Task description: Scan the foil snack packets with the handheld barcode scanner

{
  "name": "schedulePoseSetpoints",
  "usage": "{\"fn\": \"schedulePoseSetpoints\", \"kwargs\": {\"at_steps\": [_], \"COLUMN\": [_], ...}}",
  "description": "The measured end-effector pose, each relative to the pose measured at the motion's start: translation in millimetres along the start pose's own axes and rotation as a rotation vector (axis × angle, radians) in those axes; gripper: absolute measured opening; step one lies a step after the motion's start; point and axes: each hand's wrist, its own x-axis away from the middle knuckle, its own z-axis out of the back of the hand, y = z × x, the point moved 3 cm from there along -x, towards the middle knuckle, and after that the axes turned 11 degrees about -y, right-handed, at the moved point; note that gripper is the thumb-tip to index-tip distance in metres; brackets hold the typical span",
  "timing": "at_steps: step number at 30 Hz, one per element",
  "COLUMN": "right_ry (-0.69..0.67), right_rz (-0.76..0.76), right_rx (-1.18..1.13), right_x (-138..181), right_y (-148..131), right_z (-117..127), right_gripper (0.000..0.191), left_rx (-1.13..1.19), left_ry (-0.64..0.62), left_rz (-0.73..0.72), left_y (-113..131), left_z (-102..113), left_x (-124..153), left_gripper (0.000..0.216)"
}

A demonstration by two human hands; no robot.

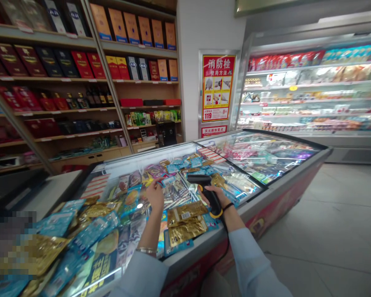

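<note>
My right hand (217, 195) is wrapped round the grip of a black barcode scanner (199, 180) with a yellow trim at its base. The scanner's head points left, and a dark cable hangs from the handle. My left hand (155, 194) is over the freezer's glass top, its fingers loosely bent and apart with nothing visible in them. Gold foil packets (187, 214) lie stacked below the scanner, the upper one showing a white barcode label. A blue packet (177, 247) sticks out beneath them. More blue and gold packets (193, 162) are spread beyond my hands.
A pile of blue packets (95, 229) and gold packets (48, 251) covers the left end of the chest freezer (256, 194). Shelves of boxes (131, 29) stand behind it. To the right are a lit open fridge (312, 88) and tiled floor (336, 214).
</note>
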Motion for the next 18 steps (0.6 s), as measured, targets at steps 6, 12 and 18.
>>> {"fn": "schedulePoseSetpoints", "kwargs": {"at_steps": [6,12,18], "right_ry": [0.071,0.127,0.12], "right_rz": [-0.003,0.094,0.04], "right_rx": [0.037,0.143,0.19], "right_x": [2.4,-7.1,-33.1], "right_y": [-1.1,-32.9,-41.1], "right_z": [-1.8,8.9,20.6], "right_gripper": [0.043,0.033,0.034], "left_rx": [-0.337,-0.336,-0.362], "left_ry": [0.064,0.15,0.132], "left_rz": [-0.193,-0.347,-0.448], "left_y": [22.5,49.8,52.6], "left_z": [15.3,29.4,31.5], "left_x": [6.8,-17.1,-44.8], "left_gripper": [0.034,0.036,0.035]}}
